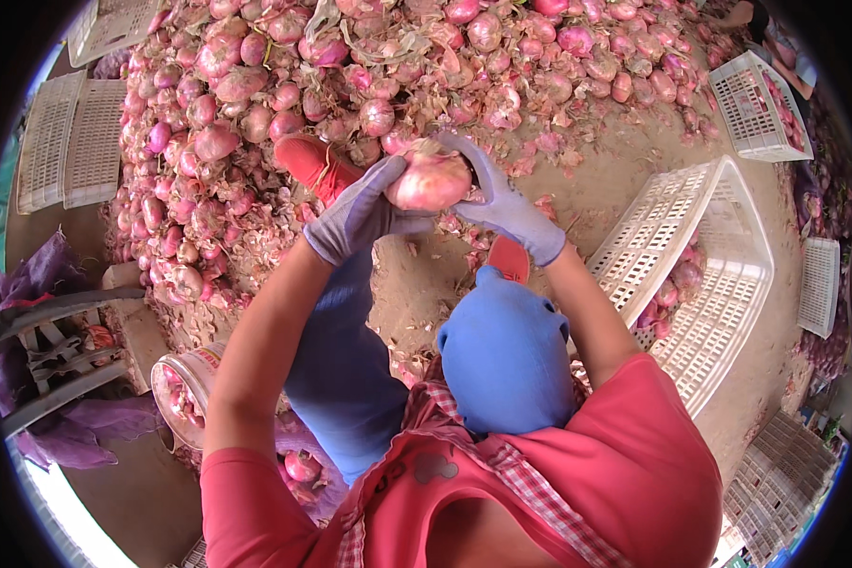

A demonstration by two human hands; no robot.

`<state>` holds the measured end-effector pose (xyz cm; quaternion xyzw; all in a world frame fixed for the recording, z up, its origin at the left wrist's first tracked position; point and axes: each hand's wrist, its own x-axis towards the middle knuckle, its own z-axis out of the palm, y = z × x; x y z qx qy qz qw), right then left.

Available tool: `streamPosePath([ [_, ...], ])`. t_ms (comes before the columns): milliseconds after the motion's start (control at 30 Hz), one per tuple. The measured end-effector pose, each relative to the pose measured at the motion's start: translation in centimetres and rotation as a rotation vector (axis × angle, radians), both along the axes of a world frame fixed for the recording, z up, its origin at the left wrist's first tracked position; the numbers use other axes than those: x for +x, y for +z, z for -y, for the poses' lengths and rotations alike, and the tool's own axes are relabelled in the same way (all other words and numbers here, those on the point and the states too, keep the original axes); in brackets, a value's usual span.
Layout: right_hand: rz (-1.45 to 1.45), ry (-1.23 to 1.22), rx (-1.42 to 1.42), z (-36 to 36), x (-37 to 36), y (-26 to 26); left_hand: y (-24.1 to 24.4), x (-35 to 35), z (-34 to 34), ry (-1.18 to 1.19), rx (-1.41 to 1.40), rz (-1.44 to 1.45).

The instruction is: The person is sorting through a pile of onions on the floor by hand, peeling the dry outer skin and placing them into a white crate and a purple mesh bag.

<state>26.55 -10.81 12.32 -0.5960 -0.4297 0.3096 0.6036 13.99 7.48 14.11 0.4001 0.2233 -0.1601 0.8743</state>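
A large red onion (429,179) with dry, papery skin is held up in front of me between both gloved hands. My left hand (362,209), in a grey-purple glove, grips its left side, the thumb on the upper edge. On the onion's right side are the fingers of my right hand (500,202), in a matching glove. Below and beyond the hands, a big heap of red onions (255,124) with loose skins spreads over the ground. My red shoe (312,167) touches the edge of the heap.
To my right a white plastic crate (724,305) lies tilted with onions inside. Another crate of onions (760,113) stands farther off near a person's arm. A bucket (192,390) holding onion scraps is at my left, beside a metal-framed seat (71,355) and purple mesh bags (42,270).
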Motion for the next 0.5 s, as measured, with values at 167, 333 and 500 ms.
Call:
streamPosePath([
  [167, -0.481, 0.093, 0.195, 3.3, 0.1, 3.8, 5.7, -0.2, 3.3, 0.123, 0.175, 0.283],
  [333, -0.099, -0.111, 0.202, 6.8, -2.0, 5.8, 9.1, -0.1, 7.9, 0.150, 0.280, 0.359],
  [500, -0.269, -0.350, 0.333, 11.0, -4.3, 7.1, 12.2, 0.5, 13.6, -0.098, 0.779, 0.421],
])
